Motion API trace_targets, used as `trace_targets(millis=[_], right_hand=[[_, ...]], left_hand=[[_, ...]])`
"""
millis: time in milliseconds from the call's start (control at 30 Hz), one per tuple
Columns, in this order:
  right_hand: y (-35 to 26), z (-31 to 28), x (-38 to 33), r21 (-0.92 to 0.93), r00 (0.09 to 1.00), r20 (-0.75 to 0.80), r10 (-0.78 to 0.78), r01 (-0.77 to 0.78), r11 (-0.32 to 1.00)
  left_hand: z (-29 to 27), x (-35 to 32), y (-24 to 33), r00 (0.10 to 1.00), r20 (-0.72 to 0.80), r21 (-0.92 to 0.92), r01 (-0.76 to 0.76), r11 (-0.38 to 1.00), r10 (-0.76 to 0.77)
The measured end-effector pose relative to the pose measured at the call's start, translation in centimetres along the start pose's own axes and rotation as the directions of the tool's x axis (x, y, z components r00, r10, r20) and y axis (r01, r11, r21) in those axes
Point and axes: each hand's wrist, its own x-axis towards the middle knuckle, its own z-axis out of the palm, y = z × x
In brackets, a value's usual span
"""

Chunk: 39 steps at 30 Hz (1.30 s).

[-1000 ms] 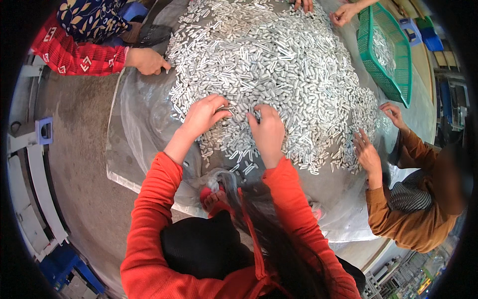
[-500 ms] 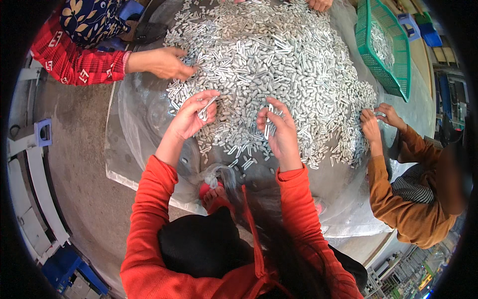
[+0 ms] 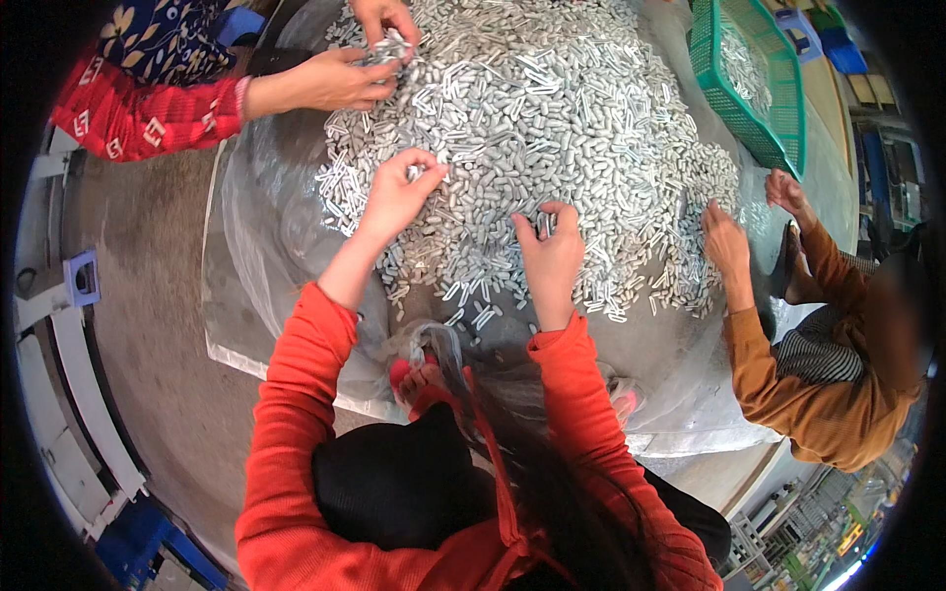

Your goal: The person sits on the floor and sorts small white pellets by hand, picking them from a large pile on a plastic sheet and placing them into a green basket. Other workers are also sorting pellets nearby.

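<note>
A wide heap of small grey metal-looking pieces (image 3: pixel 512 148), some solid ovals and some long open loops, lies spread in front of me. My left hand (image 3: pixel 396 202) is at the left part of the heap, thumb and index finger closed together; whatever small thing sits at their tips is too hidden to name. Over the near middle of the heap, my right hand (image 3: pixel 552 258) points down with thumb and index finger apart. Loose pieces show between and under them, and I see none clearly gripped. The other fingers of that hand are partly hidden.
Clear plastic sheeting (image 3: pixel 266 227) lies under the heap. A green basket (image 3: pixel 751 116) holding similar pieces stands at far right. A co-worker's red-sleeved hand (image 3: pixel 325 81) and another hand (image 3: pixel 387 18) work at upper left; a brown-sleeved co-worker's hand (image 3: pixel 726 241) is at right.
My left hand has moved farther over the heap and turned palm down. The loop pieces seen in both my hands before no longer show there. A co-worker's hand has come in at upper left.
</note>
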Motion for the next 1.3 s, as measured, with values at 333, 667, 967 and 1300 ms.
trace_targets(millis=[333,667,967,1300], right_hand=[[0.1,-0.1,1.8,-0.146,0.997,0.072,-0.016,0.026,0.989],[0.2,-4.3,3.6,0.811,0.759,0.465,0.456,-0.571,0.124],[1.5,-2.9,3.1,-0.090,0.991,0.128,0.045,-0.034,0.995],[1.2,-4.6,3.6,0.723,0.682,0.679,0.272,-0.686,-0.084]], left_hand=[[-1.4,-2.7,3.4,0.810,0.501,-0.774,0.577,0.261,-0.305],[4.5,0.7,5.7,0.923,0.315,0.377,-0.337,0.862,0.223],[3.9,0.5,5.1,0.935,0.322,0.435,-0.286,0.854,0.149],[0.8,0.4,6.8,0.851,0.473,-0.362,0.425,0.829,-0.230]])
